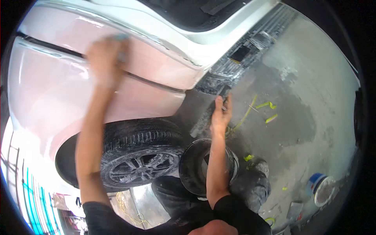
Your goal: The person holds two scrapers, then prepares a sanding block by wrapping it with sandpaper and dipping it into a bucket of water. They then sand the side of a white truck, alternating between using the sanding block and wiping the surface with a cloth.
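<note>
A small teal-topped pad (122, 38) (blurred) is clasped in the left hand (103, 60) against the pinkish body panel (150, 102), above its dark seam and near its upper edge. Beyond the panel's right-hand corner, a dark flat piece (225, 90) is pinched by the right hand (222, 114). Below the panel's bottom edge, a wheel (137, 139) is flanked by a black bucket (187, 172); yellow strips (271, 118) are scattered on the floor (329, 129).
</note>
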A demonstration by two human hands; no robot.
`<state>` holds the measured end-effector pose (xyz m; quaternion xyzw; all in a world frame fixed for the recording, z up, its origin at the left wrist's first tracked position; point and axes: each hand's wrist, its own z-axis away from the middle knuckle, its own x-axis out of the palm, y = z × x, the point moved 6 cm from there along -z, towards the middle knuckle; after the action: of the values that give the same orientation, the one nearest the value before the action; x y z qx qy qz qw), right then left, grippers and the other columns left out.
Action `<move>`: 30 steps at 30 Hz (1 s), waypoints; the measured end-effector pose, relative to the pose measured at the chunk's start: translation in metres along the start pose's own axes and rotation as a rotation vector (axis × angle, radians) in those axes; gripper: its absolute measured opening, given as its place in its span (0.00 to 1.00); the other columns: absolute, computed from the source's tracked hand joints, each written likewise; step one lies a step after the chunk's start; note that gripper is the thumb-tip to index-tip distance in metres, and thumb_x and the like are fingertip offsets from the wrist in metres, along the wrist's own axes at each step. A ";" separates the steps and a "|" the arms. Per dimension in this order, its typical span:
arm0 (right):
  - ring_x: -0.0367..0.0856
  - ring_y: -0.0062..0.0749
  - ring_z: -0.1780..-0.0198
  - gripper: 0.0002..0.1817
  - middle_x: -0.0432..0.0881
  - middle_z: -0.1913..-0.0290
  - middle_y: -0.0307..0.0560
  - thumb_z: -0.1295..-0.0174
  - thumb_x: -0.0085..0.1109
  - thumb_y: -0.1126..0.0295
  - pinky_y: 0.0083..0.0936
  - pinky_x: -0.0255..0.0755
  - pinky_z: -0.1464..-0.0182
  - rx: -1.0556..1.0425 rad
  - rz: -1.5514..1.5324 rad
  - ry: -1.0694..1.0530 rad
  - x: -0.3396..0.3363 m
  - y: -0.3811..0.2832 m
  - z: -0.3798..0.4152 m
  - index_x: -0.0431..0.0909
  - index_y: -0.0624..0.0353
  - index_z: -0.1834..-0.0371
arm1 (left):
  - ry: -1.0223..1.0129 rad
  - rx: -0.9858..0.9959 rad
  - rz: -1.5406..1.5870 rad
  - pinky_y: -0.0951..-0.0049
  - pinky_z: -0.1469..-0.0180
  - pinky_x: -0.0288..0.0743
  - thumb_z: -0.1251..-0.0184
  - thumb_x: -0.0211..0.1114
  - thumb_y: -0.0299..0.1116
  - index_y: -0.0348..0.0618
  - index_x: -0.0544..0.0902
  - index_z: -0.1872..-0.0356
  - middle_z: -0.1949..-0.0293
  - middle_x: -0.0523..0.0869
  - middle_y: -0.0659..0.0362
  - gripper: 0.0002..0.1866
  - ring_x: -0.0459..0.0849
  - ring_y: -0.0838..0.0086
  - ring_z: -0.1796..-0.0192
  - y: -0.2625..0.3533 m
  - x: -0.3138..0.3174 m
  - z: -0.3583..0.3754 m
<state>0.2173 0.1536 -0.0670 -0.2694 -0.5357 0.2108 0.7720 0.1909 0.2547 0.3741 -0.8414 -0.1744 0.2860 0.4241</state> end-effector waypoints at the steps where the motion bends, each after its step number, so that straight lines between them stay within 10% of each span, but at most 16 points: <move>1: 0.81 0.30 0.43 0.40 0.82 0.40 0.47 0.28 0.73 0.58 0.28 0.77 0.41 -0.032 0.009 0.026 -0.008 0.000 -0.003 0.66 0.59 0.17 | 0.078 0.024 0.054 0.53 0.43 0.67 0.39 0.71 0.31 0.57 0.86 0.49 0.52 0.87 0.59 0.16 0.81 0.59 0.49 0.031 0.015 0.022; 6: 0.79 0.35 0.37 0.41 0.79 0.34 0.52 0.27 0.71 0.57 0.32 0.74 0.36 0.126 0.022 0.077 -0.021 -0.044 -0.007 0.63 0.59 0.16 | -0.026 -0.093 -0.079 0.51 0.37 0.63 0.34 0.65 0.34 0.57 0.86 0.48 0.45 0.83 0.65 0.14 0.78 0.69 0.44 0.079 0.032 0.034; 10: 0.83 0.32 0.49 0.42 0.83 0.46 0.47 0.28 0.72 0.55 0.30 0.79 0.49 0.065 -0.037 0.086 -0.026 -0.062 -0.013 0.64 0.61 0.17 | -0.118 0.079 -0.082 0.50 0.36 0.63 0.33 0.62 0.35 0.62 0.87 0.45 0.47 0.83 0.67 0.17 0.78 0.67 0.46 0.114 0.038 0.041; 17: 0.82 0.32 0.41 0.43 0.83 0.37 0.51 0.26 0.70 0.57 0.29 0.74 0.38 0.056 0.007 0.067 -0.033 -0.099 -0.002 0.61 0.67 0.17 | -0.429 0.524 0.176 0.42 0.35 0.68 0.38 0.63 0.36 0.48 0.89 0.51 0.45 0.82 0.56 0.15 0.77 0.59 0.41 0.230 0.097 0.095; 30: 0.81 0.32 0.41 0.40 0.81 0.35 0.52 0.24 0.67 0.54 0.27 0.75 0.37 0.014 0.085 0.077 -0.092 -0.119 -0.048 0.65 0.69 0.19 | -1.210 -0.235 1.585 0.50 0.29 0.73 0.43 0.78 0.37 0.44 0.83 0.34 0.34 0.82 0.44 0.33 0.79 0.49 0.31 0.505 0.014 0.407</move>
<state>0.2361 -0.0032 -0.0704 -0.2944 -0.4923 0.2367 0.7842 -0.0284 0.2200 -0.2352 -0.4644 0.2228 0.8465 -0.1345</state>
